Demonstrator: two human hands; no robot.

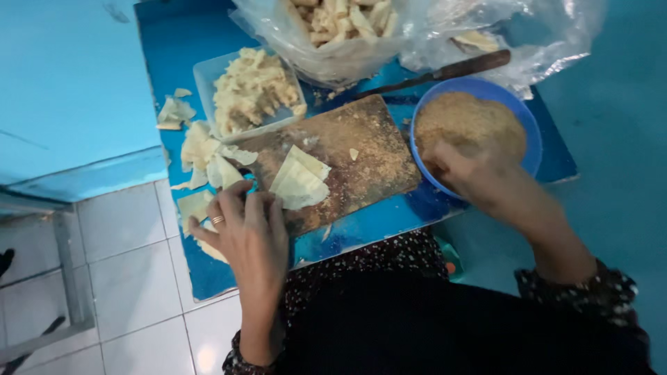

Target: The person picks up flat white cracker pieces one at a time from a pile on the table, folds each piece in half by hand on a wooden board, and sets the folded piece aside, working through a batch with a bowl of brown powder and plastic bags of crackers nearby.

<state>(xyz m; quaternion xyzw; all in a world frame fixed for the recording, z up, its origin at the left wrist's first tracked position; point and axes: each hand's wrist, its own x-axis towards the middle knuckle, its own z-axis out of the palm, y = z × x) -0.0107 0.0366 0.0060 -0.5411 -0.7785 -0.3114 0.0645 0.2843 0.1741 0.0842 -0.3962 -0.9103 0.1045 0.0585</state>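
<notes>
Reaching into the blue bowl (531, 139), the right hand (462, 167) dips its fingers into the heap of brown crumbs (469, 125); the hand is blurred, so I cannot tell whether it has closed on a pinch or lies loose in the crumbs. The left hand (246, 226), a ring on one finger, rests at the near corner of the wooden board (361, 163), fingers curled down and pressing the edge of a folded pale dough wrapper (299, 182) that lies flat on the board, well dusted with stray crumbs. It pins the wrapper rather than lifting it. Left of the board, more loose wrappers (205, 156) lie scattered on the blue table (174, 42), and behind them a clear tray (205, 76) holds a pile of finished pale pieces; a plastic bag (326, 42) of similar pieces sits at the far edge, with a wooden-handled knife (451, 69) just beside the bowl. The step in hand looks like filling: crumbs being gathered for the wrapper held ready. The next move, as I judge it, calls for carrying a small, well-pinched portion across to the wrapper's middle without scattering it, while the left fingers keep the sheet flat.
</notes>
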